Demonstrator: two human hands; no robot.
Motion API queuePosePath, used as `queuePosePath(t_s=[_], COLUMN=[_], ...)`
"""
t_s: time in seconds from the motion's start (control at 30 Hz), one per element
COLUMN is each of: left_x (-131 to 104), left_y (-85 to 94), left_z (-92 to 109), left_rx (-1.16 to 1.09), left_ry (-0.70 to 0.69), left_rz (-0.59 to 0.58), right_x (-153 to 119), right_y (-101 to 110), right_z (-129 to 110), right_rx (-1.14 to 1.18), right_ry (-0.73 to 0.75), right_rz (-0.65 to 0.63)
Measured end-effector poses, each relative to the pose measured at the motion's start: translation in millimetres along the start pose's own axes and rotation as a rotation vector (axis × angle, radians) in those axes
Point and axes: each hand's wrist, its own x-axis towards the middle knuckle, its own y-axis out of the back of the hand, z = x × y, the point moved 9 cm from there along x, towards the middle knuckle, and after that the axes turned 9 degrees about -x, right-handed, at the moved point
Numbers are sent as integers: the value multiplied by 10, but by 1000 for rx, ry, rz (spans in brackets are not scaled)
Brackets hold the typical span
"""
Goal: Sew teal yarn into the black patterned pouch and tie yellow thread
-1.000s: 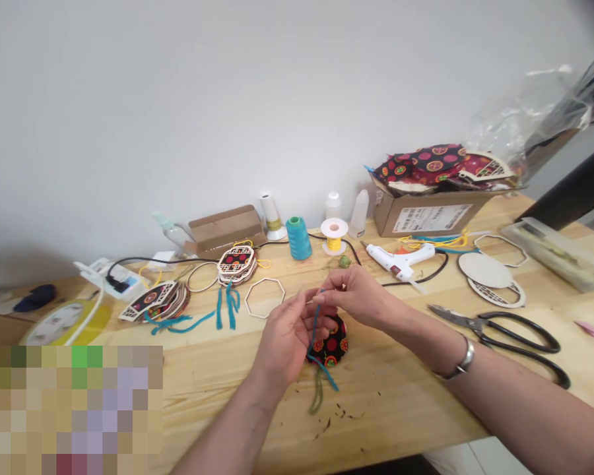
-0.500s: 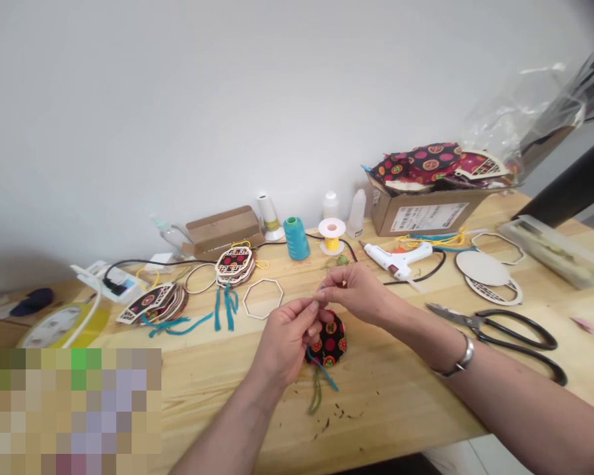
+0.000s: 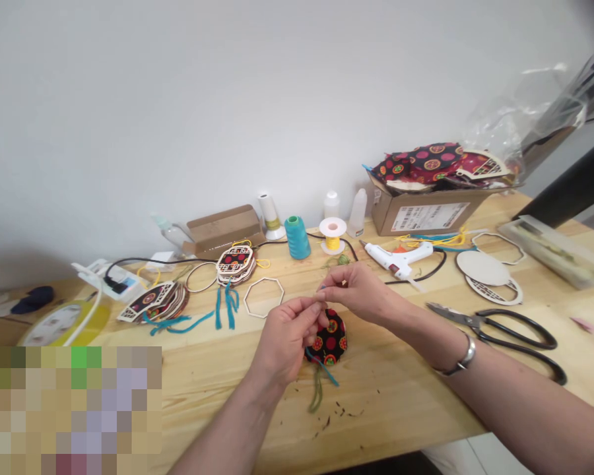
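My left hand (image 3: 290,333) and my right hand (image 3: 354,290) meet at the fingertips over the table, both closed in a pinch. A speck of blue cord (image 3: 323,287) shows at my right fingertips. What my left thumb and finger press together is too small to make out. Just below them lies a round piece of black patterned fabric (image 3: 330,340), partly hidden by my left hand. A blue cord end (image 3: 330,376) and an olive-green cord loop (image 3: 315,394) hang from its lower edge.
Large scissors (image 3: 475,322) and a white glue gun (image 3: 398,258) lie to the right. Behind stand a teal thread cone (image 3: 297,237), a yellow cord spool (image 3: 332,236) and a fabric-filled carton (image 3: 420,211). Left are an octagonal frame (image 3: 246,300) and stacked patterned pieces (image 3: 235,264). Dark scraps (image 3: 328,422) lie in front.
Almost nothing differs. Both hands keep the same pinch over the fabric piece, and the view has shifted very slightly.
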Motion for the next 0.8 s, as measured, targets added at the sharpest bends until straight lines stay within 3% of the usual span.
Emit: queuePosePath(t_s=[0.1, 0.23, 0.37, 0.63, 0.73, 0.8], left_x=[-1, 1, 5, 5, -6, -15], left_y=[26, 67, 95, 115, 95, 84], left_z=[54, 93, 105, 107, 109, 105], left_rx=[-60, -140, -168, -192, -203, -210], left_ry=[-35, -71, -89, -94, -89, -85], left_rz=[22, 48, 69, 80, 69, 66], right_x=[18, 22, 39, 1, 0, 7], right_y=[198, 420, 243, -64, -112, -94], right_z=[-41, -68, 18, -10, -20, -7], right_rx=[-94, -575, -878, -1114, -1140, -1017], right_ry=[41, 75, 36, 96, 86, 58], right_rz=[118, 299, 182, 92, 68, 88])
